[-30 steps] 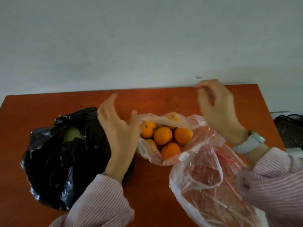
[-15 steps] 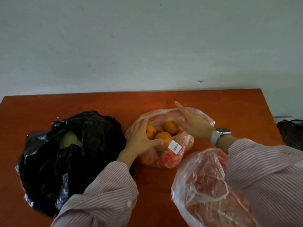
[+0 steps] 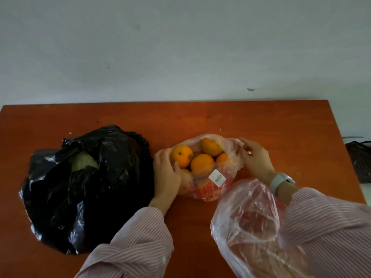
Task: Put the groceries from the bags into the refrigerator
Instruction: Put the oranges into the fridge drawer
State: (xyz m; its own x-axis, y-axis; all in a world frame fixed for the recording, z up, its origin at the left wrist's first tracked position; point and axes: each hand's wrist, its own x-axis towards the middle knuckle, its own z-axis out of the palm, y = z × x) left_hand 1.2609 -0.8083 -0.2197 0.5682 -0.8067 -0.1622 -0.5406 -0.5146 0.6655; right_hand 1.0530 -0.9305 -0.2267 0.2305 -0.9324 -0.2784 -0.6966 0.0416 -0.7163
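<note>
A thin clear plastic bag (image 3: 212,190) with red print and a barcode label lies open in the middle of the orange-brown table (image 3: 261,121). Several oranges (image 3: 202,165) show through its open top. My left hand (image 3: 166,174) grips the bag's left side, thumb beside one orange (image 3: 181,155). My right hand (image 3: 256,157) pinches the bag's right rim. A black plastic bag (image 3: 90,193) lies to the left, with a pale green cabbage-like vegetable (image 3: 83,161) showing in its opening. No refrigerator is in view.
A second clear, reddish plastic bag (image 3: 249,227) sits at the front right, under my right forearm; its contents are unclear. A dark basket-like object (image 3: 359,159) stands off the table's right edge. A plain wall rises behind the table.
Both hands came down from above onto the bag of oranges. They have since spread its rim apart, so more oranges show.
</note>
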